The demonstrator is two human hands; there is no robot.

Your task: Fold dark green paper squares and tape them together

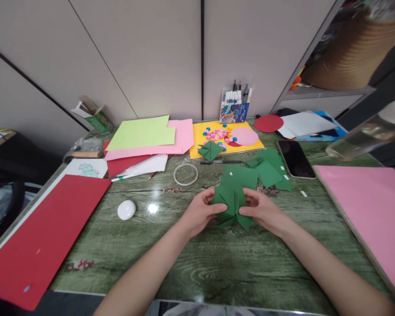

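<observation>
My left hand (pixel 199 211) and my right hand (pixel 261 210) both pinch a folded green paper piece (pixel 232 197) over the middle of the green wood-grain table (pixel 217 263). The piece has several pointed flaps spreading out below my fingers. More folded green paper pieces (pixel 268 169) lie just behind it, and a smaller green folded piece (pixel 210 150) rests on a yellow sheet (pixel 200 134).
A large red sheet (pixel 42 237) covers the left edge, a pink sheet (pixel 375 210) the right. A white oval object (pixel 126 209), tape ring (pixel 185 174), phone (pixel 295 159), stacked coloured papers (pixel 145 140), marker box (pixel 234 105) and small pompoms (pixel 217 134) lie behind.
</observation>
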